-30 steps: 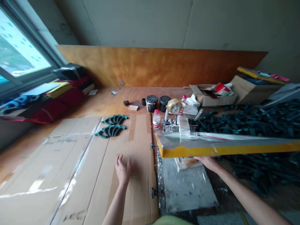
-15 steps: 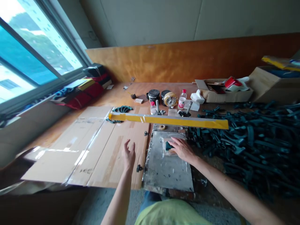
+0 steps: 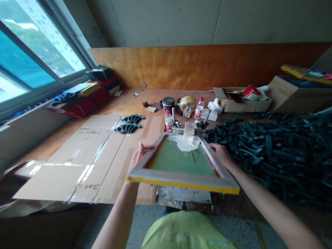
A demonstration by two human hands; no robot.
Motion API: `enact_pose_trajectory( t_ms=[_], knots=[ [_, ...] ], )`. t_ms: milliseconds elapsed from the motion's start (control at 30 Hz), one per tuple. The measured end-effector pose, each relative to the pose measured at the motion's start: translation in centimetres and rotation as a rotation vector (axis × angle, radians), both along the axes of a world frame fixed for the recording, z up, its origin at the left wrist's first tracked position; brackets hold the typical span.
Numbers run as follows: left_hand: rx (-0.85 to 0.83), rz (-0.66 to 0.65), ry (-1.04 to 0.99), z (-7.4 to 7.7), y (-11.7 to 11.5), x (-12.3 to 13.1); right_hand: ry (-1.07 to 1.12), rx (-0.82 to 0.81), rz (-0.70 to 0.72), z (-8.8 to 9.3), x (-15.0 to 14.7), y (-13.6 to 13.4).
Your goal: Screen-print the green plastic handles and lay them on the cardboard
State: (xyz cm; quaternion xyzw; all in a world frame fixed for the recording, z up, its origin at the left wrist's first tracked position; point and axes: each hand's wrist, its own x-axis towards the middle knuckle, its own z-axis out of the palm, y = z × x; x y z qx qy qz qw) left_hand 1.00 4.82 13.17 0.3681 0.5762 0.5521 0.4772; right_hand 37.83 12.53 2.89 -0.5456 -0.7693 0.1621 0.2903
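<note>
Two bare hands grip one grey rectangular screen-printing frame [image 3: 183,180] with green mesh, red inner tape and a yellow-taped near edge, as seen from the head camera. The left hand [image 3: 138,157] is closed on the left rail, thumb laid across its top face. The right hand [image 3: 219,151] is closed on the outer side of the right rail, opposite the left hand. The screen-printing frame sits in front of the person's torso, tilted with its near edge raised above one smeared grey metal base plate [image 3: 181,195]; its far edge meets the metal hinge clamps [image 3: 190,128]. One patch of white ink [image 3: 187,142] lies on the far end of the mesh. Left of the frame, flat brown cardboard sheets [image 3: 85,166] cover the wooden table [image 3: 124,103]. Two fanned groups of dark teal curved plastic parts [image 3: 132,118] rest on the cardboard, one just behind the other. One large heap of dark teal plastic pieces [image 3: 275,148] fills the table to the right, close to the right hand. Behind the clamps stand two black round jars [image 3: 168,102], two clear plastic bottles with red caps [image 3: 199,110] and one roll of tan packing tape [image 3: 187,101]. Two open cardboard boxes [image 3: 243,103] sit against the wooden back panel at far right.
</note>
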Motion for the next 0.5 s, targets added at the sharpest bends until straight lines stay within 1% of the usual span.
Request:
enact_pose_trajectory(
  t_ms=[67,100,133,200,267,333,400,433,500],
  knots=[
    [-0.174,-0.072,0.041,-2.8,-2.3,-0.5,0.014,0.04,-0.07,1.5,0.0,1.5],
    [-0.225,-0.103,0.047,-4.4,-3.1,-0.7,0.006,0.076,-0.07,2.3,-0.8,2.2],
    [-0.251,-0.122,0.039,-6.0,-3.7,-0.7,-0.021,0.116,-0.048,3.0,-1.8,2.9],
    [-0.251,-0.119,0.026,-9.0,-4.2,-0.5,-0.14,0.172,0.033,4.1,-4.6,3.9],
    [-0.246,-0.105,0.043,-11.5,-4.1,-0.3,-0.294,0.14,0.087,4.9,-7.2,4.7],
    [-0.248,-0.11,0.062,-13.2,-3.7,-0.4,-0.423,0.022,0.108,5.0,-9.0,5.3],
    [-0.249,-0.125,0.072,-14.3,-3.5,-0.6,-0.514,-0.1,0.1,4.7,-10.1,5.3],
    [-0.251,-0.132,0.073,-14.6,-3.4,-0.8,-0.537,-0.131,0.095,4.3,-10.3,5.0],
    [-0.255,-0.15,0.069,-15.1,-3.4,-1.1,-0.537,-0.11,0.119,3.4,-10.3,3.9]
  ],
)
